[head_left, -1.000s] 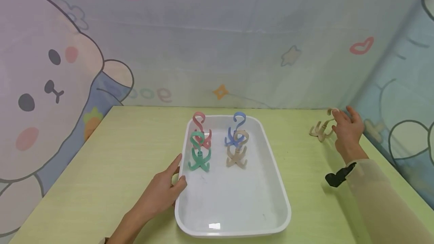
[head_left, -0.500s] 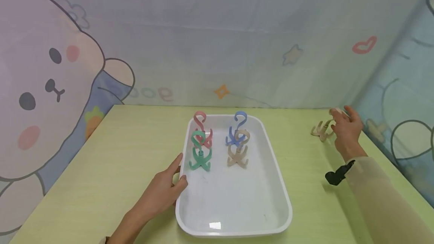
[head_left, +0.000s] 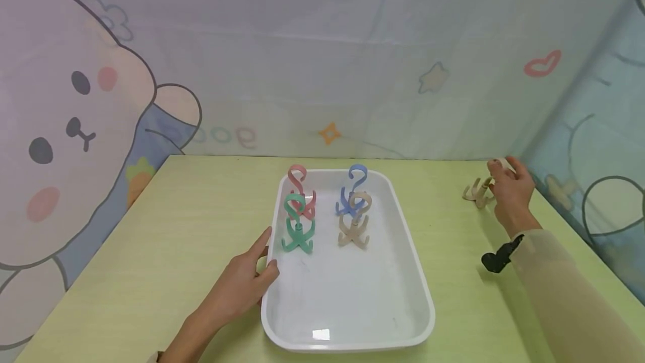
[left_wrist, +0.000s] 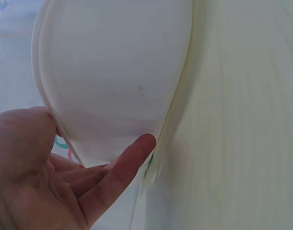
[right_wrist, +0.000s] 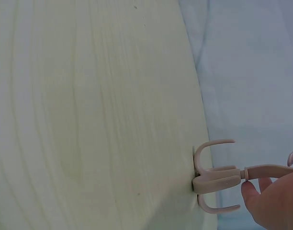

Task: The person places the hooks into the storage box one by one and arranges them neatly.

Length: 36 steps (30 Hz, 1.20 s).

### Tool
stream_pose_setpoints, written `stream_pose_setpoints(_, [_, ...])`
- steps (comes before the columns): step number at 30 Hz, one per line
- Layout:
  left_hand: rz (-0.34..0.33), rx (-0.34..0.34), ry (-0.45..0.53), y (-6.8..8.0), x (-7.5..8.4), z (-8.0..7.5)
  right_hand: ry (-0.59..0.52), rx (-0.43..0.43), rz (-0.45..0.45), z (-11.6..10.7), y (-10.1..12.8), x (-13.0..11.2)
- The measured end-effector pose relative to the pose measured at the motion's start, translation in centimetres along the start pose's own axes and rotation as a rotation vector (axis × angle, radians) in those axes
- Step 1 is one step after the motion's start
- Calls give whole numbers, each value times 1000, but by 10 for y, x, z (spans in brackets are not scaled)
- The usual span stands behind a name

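Observation:
A white tray [head_left: 347,296] stands on the table, and my left hand [head_left: 239,284] holds its left side. In the left wrist view the thumb lies at the rim, with the fingers against the outer wall [left_wrist: 113,72]. At the far right, my right hand [head_left: 513,195] pinches the stem of a beige rotating hook [head_left: 476,194]. Its prongs show in the right wrist view, close to the table edge; the fingers partly hide its curved top. Inside the tray stand a pink hook [head_left: 302,206], a green hook [head_left: 298,237], a blue hook [head_left: 347,203] and another beige hook [head_left: 354,234].
The pale green wooden table [head_left: 151,262] extends on both sides of the tray. A printed curtain [head_left: 312,60] hangs along the back edge, and another curtain [head_left: 610,144] runs along the right. A black strap end [head_left: 496,262] sticks out at the right wrist.
My right hand has shifted slightly left, still holding the beige hook, which stays in nearly the same place. The left hand and tray have barely moved; the head view has shifted a little.

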<state>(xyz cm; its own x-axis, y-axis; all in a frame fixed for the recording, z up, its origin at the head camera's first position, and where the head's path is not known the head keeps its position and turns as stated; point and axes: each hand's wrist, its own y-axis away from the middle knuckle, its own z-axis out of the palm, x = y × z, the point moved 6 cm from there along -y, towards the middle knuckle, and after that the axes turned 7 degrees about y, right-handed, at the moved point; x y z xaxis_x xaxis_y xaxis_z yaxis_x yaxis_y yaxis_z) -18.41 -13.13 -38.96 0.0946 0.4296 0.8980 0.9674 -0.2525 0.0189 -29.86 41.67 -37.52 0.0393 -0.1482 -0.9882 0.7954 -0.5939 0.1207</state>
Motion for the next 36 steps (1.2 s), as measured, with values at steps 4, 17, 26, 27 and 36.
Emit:
stream_pose_setpoints(4, [0,3,4,1,1,0,-5,9,-6,2,-1,-1])
stream_pose_setpoints(17, [-5,4,2,1,1,-1,-16,25,-20,1,-5,3])
stream_pose_setpoints(26, [-8,-8,24,2,0,1,-58,-32,-61,0,-1,6])
stream_pose_setpoints(27, [-8,-11,26,2,1,2,-68,-44,-70,0,0,7])
stream_pose_setpoints(36, [1,-13,19,1,1,1,-192,-176,-72,-2,6,6])
